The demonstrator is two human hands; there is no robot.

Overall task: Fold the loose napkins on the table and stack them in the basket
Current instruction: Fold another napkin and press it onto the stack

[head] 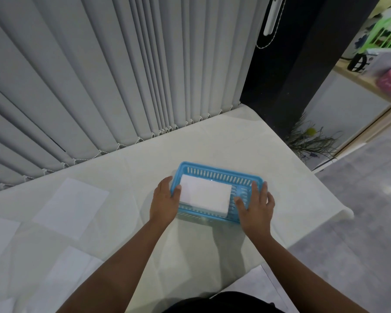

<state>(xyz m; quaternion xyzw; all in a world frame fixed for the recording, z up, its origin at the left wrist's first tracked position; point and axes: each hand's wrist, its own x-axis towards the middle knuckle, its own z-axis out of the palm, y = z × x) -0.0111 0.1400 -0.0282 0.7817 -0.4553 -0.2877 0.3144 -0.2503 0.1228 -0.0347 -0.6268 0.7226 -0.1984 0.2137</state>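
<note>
- Folded napkins [204, 196] lie as one white stack inside the blue basket [215, 171], set toward its left end; the slotted floor at the right end shows bare.
- The basket stands on the table [212, 136], toward its right side and well apart from the loose napkins [70, 206] spread flat on the left.
- The left hand [164, 199] grips the basket's left end, fingers round the outer wall and thumb over the rim, touching the edge of the stack.
- The right hand [256, 206] holds the right end, fingers over the far corner of the rim and thumb inside the basket.
- Step in hand, as I judge it: the stacking is part done, and both hands are steadying or placing the basket.
- The next move likely calls for letting go, reaching left for a loose napkin, and folding it to the stack's size so it sits square on top.
- Count: one basket; one folded stack, layers too fine to count; at least three loose napkins, perhaps a fourth at the bottom left corner, unclear; two hands.
</note>
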